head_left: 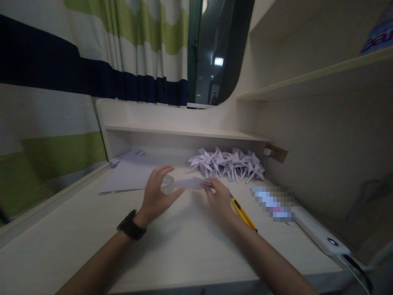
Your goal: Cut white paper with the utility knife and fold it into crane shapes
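My right hand (216,192) pinches the right end of a small, thin piece of white paper (188,183), held above the desk (184,246) and slightly blurred. To its left, my left hand (158,194) is open, thumb and fingers spread apart around the paper's left side. Whether the left thumb touches the paper I cannot tell. A clear round object (167,179), perhaps a roll of tape, sits behind the left hand, partly covered. Beside my right wrist lies a yellow utility knife (244,214), its near end reaching toward the forearm.
Several folded paper pinwheels (227,162) are piled along the back. Large white paper sheets (132,174) lie at the left rear. On the right are a blurred-out phone-like object (272,203), a white power strip (321,231) with cables, and a wall socket (276,152).
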`<act>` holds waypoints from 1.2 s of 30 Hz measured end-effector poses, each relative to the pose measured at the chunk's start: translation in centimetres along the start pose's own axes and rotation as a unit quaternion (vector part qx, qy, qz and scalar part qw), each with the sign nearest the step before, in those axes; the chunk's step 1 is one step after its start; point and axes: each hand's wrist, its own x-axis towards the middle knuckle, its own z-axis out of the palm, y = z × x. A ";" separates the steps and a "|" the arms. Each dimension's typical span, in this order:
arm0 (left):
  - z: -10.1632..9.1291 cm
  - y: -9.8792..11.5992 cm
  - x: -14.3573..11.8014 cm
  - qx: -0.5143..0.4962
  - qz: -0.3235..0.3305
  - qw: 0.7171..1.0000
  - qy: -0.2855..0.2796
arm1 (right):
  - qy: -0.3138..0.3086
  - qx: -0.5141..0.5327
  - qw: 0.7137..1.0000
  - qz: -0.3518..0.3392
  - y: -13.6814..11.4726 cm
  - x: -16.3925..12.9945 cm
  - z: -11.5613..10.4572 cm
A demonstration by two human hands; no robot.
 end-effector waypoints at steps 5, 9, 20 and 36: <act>0.5 1.1 0.3 0.082 0.070 0.987 -0.123 | -0.030 -0.048 0.997 -0.045 0.3 -0.3 0.1; 2.0 1.7 0.4 0.094 0.066 0.976 -0.184 | -0.037 -0.086 0.993 -0.074 0.4 -0.5 0.2; 2.6 -0.6 -1.3 -0.094 -0.039 0.985 -0.140 | 0.008 -0.069 0.980 -0.185 -1.3 -1.3 0.8; 2.9 1.3 -1.6 -0.192 -0.153 0.958 -0.149 | -0.089 -0.034 0.992 -0.078 -2.1 -1.6 1.1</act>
